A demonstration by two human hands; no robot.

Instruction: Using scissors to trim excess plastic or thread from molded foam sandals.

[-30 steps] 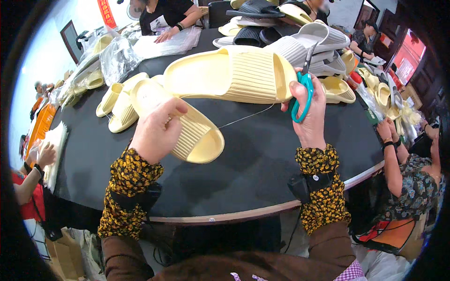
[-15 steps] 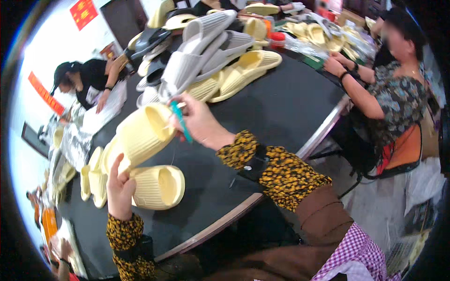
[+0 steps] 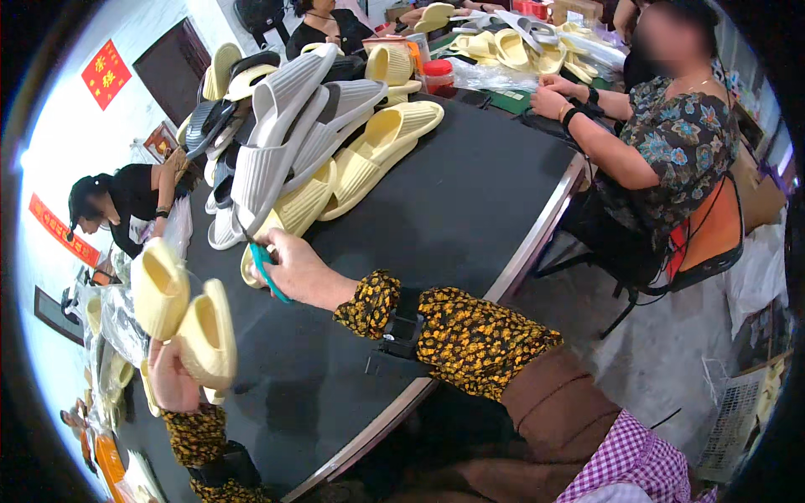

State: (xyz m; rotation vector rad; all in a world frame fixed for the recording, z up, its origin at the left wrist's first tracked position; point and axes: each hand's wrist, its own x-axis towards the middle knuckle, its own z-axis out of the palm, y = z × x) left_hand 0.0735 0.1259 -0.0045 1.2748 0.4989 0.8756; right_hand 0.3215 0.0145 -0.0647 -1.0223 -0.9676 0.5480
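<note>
Left hand [image 3: 172,381] at 8 o'clock, clenched on a pair of yellow slippers [image 3: 189,323], lifted off the table [image 3: 470,210], long axes running toward 10 o'clock, soles facing up and away. Right hand [image 3: 298,272] near centre, closed around teal scissors [image 3: 267,270], blades aimed toward 11 o'clock at the slipper heap. Slippers at 8 o'clock from the scissors, near but apart; right hand nearer the heap, left alone bearing the pair. Grey slippers [image 3: 285,134] and more yellow ones [image 3: 369,159] stacked at 12 o'clock, just beyond the blades. Red-lidded jar [image 3: 438,77] farther at 1 o'clock. Seated co-worker [image 3: 671,159] at 2 o'clock, another [image 3: 126,205] at 10. Nothing between scissors and held pair.
</note>
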